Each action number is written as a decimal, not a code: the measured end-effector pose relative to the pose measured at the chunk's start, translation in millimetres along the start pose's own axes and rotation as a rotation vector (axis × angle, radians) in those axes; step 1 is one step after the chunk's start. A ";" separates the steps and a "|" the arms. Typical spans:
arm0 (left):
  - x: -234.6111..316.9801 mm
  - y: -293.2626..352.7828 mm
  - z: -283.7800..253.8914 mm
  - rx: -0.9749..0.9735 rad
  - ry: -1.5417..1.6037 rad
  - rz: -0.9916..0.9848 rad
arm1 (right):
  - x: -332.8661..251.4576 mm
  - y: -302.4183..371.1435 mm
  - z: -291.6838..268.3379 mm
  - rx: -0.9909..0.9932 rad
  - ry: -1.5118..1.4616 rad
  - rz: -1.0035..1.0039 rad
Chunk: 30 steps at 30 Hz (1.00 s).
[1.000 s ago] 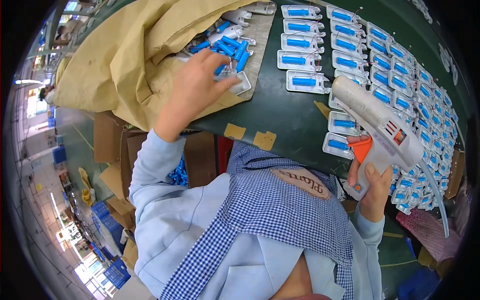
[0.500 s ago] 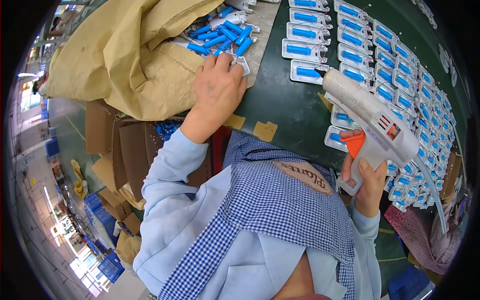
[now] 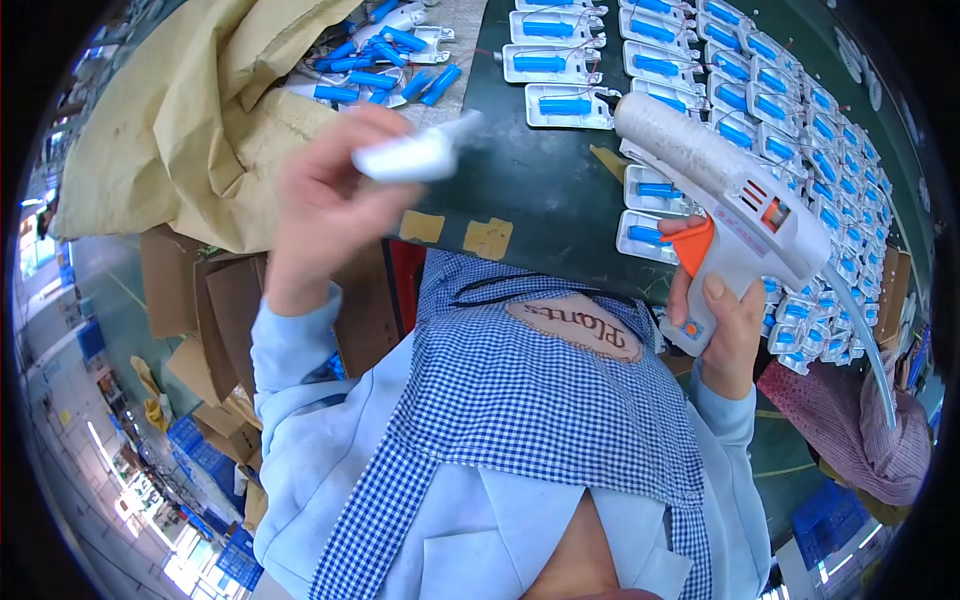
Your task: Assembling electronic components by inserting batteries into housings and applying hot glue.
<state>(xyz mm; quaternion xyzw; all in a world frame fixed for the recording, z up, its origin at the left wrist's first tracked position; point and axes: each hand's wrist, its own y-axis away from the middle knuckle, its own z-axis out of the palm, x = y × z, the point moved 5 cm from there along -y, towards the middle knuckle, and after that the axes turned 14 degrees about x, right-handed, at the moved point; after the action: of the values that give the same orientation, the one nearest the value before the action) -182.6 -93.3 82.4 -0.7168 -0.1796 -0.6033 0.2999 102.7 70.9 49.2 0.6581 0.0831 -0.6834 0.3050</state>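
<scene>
While the left hand (image 3: 325,195), part-curled, pinches a blurred white casing (image 3: 405,158) at 11 o'clock, the right hand (image 3: 735,335) wraps the glue gun (image 3: 770,225) grip at 3, finger by orange trigger (image 3: 690,247), presumably for one-handed control.

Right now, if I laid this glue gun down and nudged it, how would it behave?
The glue gun would probably slide or pivot more than roll, since its grip juts from the barrel. Its body looks rigid, with crisp, moulded edges. The pale stick trailing from its back seems bendier, judging by its curve.
</scene>
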 end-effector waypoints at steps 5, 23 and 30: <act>-26.8 28.3 81.9 -0.505 -0.248 0.556 | -3.2 -1.0 -4.3 0.008 0.022 0.023; -46.6 49.5 89.6 -0.194 -0.754 0.463 | 7.5 5.4 -23.2 -0.025 0.021 0.094; -57.3 19.9 64.7 -0.201 -0.723 0.450 | 7.5 3.9 -24.7 -0.058 0.033 0.100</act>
<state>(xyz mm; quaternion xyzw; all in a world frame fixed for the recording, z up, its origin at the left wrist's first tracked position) -133.2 -60.5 16.5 -0.9288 -0.0526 -0.2476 0.2705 126.2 78.3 40.2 0.6634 0.0750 -0.6537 0.3563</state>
